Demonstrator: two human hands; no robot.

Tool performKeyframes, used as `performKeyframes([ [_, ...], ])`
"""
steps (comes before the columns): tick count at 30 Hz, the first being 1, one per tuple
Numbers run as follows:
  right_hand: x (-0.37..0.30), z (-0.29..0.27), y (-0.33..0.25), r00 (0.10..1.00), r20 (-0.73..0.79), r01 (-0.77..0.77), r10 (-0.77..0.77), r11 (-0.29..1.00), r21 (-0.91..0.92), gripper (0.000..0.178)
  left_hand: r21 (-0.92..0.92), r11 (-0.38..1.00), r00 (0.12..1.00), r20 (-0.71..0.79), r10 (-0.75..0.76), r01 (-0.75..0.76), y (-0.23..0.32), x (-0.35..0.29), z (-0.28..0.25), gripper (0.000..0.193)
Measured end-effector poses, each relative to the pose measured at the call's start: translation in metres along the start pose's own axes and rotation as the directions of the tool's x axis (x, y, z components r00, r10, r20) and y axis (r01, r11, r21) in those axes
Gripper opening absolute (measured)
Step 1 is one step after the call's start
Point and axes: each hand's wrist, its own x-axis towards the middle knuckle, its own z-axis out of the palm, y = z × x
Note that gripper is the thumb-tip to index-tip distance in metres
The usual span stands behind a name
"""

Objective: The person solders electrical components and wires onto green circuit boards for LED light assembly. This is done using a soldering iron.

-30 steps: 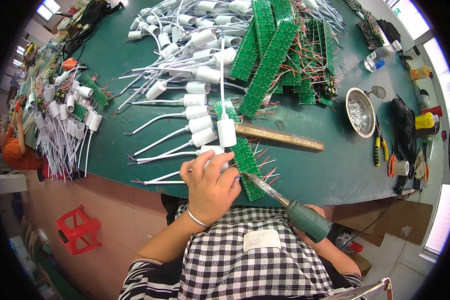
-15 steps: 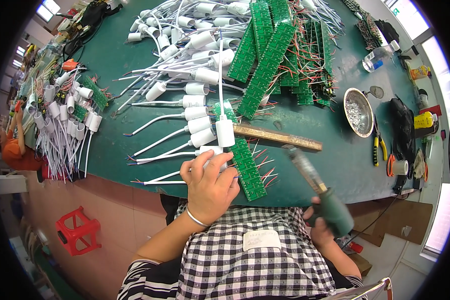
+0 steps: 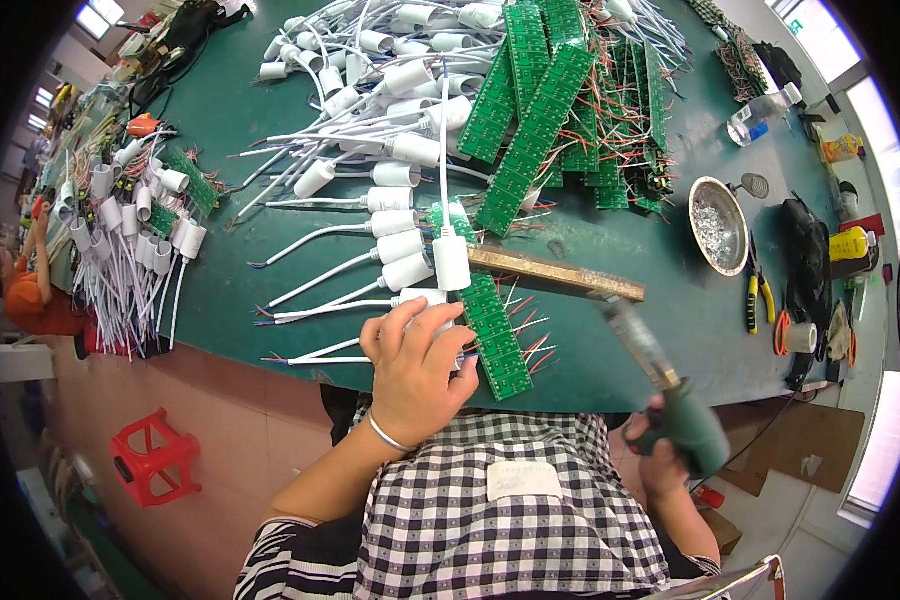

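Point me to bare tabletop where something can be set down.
Bare green tabletop lies between the soldering iron and the pliers; another patch sits between the wooden bar, the bowl and the circuit-board stack. It is crowded around the left hand and through the white sockets.

No words or numbers can be clearly read. Faint, illegible marks are borne by the pale patch (image 3: 523,481) on the checked apron (image 3: 510,545), and the green sign (image 3: 795,22) at upper right is too small to be deciphered.

Grn tbl (image 3: 630,240) w/ wht sockets (image 3: 411,150), PCBs (image 3: 535,140), 1 metal bowl (image 3: 710,192)
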Motion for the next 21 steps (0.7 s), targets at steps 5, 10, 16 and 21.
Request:
performKeyframes([
  [5, 0.011, 0.025, -0.019, 0.988, 0.151, 0.007, 0.028, 0.973, -0.230, 0.043, -0.085, 0.993, 0.997, 0.011, 0.080, -0.079, -0.008, -0.004, -0.003, 0.020],
  [10, 0.028, 0.033, -0.031, 0.959, 0.282, 0.110, -0.003, 0.924, -0.365, 0.023, -0.080, 0.994, 0.997, -0.001, 0.081, -0.080, -0.006, -0.003, -0.001, 0.019],
  [16, 0.016, 0.031, -0.008, 0.962, 0.268, 0.137, -0.053, 0.943, -0.305, 0.029, -0.016, 0.995, 0.993, -0.069, 0.096, -0.097, -0.003, -0.005, 0.008, 0.023],
  [21, 0.009, 0.022, 0.005, 0.928, 0.352, 0.278, -0.120, 0.853, -0.442, 0.037, 0.013, 0.994, 0.993, -0.049, 0.105, -0.104, -0.001, -0.001, 0.008, 0.023],
])
